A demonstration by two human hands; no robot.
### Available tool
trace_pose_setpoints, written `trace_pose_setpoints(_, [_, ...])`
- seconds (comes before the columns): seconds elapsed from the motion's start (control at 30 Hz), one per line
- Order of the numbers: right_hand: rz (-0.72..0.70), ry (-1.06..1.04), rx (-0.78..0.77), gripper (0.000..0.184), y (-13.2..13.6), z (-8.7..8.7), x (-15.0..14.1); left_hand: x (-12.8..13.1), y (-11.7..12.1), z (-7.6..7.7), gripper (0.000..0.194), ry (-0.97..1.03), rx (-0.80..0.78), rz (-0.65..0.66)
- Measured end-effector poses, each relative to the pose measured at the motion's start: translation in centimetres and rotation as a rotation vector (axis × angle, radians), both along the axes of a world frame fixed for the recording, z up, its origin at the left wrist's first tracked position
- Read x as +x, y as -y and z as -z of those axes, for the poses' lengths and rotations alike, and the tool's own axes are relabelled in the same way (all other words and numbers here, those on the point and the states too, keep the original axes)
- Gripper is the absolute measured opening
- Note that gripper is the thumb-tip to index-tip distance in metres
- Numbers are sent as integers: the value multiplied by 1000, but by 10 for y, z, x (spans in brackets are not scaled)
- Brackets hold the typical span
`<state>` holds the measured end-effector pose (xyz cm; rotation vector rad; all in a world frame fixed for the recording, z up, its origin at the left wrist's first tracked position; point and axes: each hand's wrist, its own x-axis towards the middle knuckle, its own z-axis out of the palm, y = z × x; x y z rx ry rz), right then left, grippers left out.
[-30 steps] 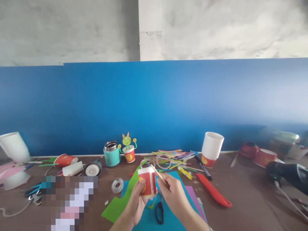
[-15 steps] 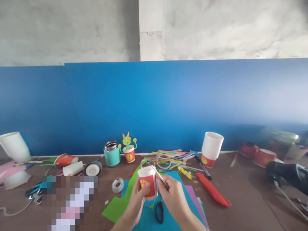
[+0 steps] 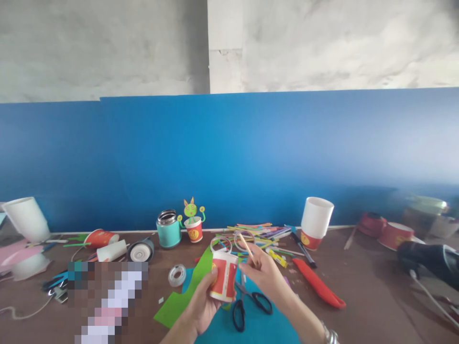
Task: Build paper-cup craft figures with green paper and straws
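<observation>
Paper cup [image 3: 224, 277] gripped in left hand [image 3: 204, 298], right hand [image 3: 264, 271] pinching a slim stick [image 3: 246, 246].

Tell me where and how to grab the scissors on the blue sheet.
I'd take both black handle loops, coming from the wearer's side. The scissors lie flat on the blue sheet, spread open, with loops toward the wearer and blades pointing away, so that approach should avoid the edges and the held red-and-white cup.
</observation>
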<state>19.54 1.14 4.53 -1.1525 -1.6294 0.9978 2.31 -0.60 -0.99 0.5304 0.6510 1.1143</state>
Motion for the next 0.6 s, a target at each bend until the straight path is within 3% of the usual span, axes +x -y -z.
trace_pose_setpoints(0.07, [-181,-21,-117,44,-2,-2,6,-1,0,2,45,-27,6,48])
trace_pose_setpoints(0.17, [-339,20,-235,24,0,-7,12,-1,0,5,47,-71,19,130])
trace_pose_setpoints(0.33, [-391,79,-312,13,6,-12,15,-1,-1,10,50,-110,46,214])
trace_pose_setpoints(0.6, [-466,102,-401,14,8,-18,16,-2,-1,11,56,-121,56,278])
